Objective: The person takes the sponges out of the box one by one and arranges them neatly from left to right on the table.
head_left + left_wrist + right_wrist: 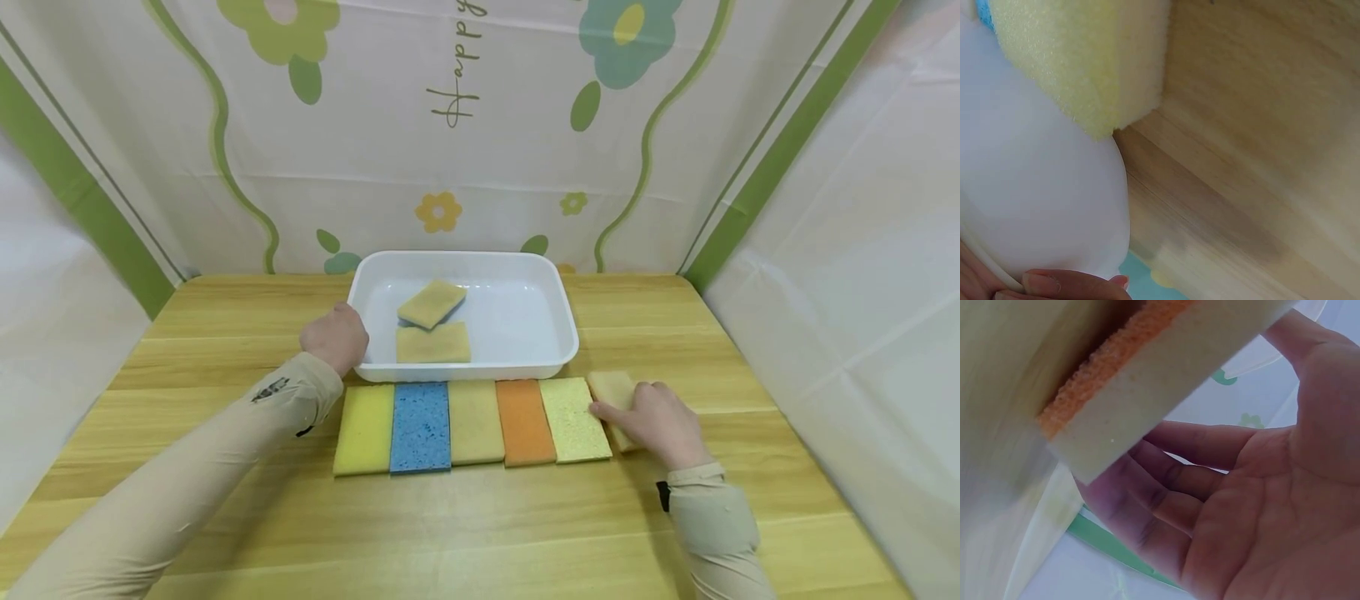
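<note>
My left hand (335, 337) grips the left end of a white rectangular tray (517, 371), its fingertips curled at the rim in the left wrist view. My right hand (667, 423) holds a beige sponge (611, 388) at the right end of a row, between thumb and fingers. In the right wrist view this sponge (1147, 387) has an orange rough layer on its underside. Left of it lie a yellow sponge (364, 429), a blue speckled sponge (421, 427), a beige sponge (477, 422), an orange sponge (526, 422) and a pale yellow sponge (576, 419), side by side.
Inside the tray lie two beige sponges, one tilted sponge (432, 303) leaning over a flat sponge (433, 342). The tray stands towards the back of a wooden table (450, 533). A flower-printed curtain (510, 150) hangs behind it, with white fabric at both sides.
</note>
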`<state>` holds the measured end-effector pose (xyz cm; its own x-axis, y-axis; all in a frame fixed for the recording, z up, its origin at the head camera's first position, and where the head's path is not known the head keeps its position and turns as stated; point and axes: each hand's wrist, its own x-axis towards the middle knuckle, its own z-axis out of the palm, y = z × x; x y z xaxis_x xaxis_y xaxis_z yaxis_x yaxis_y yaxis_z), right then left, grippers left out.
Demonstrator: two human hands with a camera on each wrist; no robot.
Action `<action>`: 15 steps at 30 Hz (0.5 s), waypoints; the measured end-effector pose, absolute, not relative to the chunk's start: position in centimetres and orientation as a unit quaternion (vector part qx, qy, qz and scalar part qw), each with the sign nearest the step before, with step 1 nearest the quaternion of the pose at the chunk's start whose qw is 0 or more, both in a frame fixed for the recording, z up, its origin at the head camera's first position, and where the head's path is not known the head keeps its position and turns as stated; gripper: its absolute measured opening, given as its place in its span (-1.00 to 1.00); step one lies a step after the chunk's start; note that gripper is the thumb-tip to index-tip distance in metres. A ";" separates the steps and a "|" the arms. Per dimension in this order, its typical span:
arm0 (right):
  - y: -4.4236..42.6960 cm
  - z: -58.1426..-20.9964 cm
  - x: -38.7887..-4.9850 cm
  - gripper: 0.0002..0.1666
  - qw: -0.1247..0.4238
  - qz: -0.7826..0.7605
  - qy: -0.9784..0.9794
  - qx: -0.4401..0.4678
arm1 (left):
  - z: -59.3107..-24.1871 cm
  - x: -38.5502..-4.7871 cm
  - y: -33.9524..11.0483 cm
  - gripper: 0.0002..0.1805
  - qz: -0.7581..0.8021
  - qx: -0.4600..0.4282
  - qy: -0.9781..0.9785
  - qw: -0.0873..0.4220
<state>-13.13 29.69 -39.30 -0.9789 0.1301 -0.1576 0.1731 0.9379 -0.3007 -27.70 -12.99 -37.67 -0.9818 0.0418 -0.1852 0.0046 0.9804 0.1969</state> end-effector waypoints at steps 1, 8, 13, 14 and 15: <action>29.7 -39.3 -13.1 -0.21 0.068 -0.159 0.982 0.077 | -37.6 -27.7 -13.0 -0.59 0.098 0.012 0.991 0.095; 29.7 -39.0 -13.0 -0.21 0.073 -0.164 0.981 0.076 | -37.6 -27.7 -13.0 -0.63 0.093 0.012 0.991 0.092; 29.8 -39.0 -12.9 -0.23 0.072 -0.161 0.982 0.072 | -37.5 -27.7 -12.8 -0.61 0.086 0.014 0.992 0.094; 29.8 -39.0 -13.0 -0.24 0.071 -0.161 0.982 0.071 | -37.5 -27.7 -12.8 -0.62 0.087 0.014 0.992 0.094; 29.8 -39.0 -13.0 -0.24 0.071 -0.162 0.982 0.071 | -37.5 -27.7 -12.8 -0.63 0.089 0.013 0.992 0.094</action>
<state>-12.98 29.79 -38.96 -0.9798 0.1166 -0.1622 0.1625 0.9374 -0.3079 -27.74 -12.83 -37.53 -0.9822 0.0429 -0.1831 0.0096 0.9839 0.1786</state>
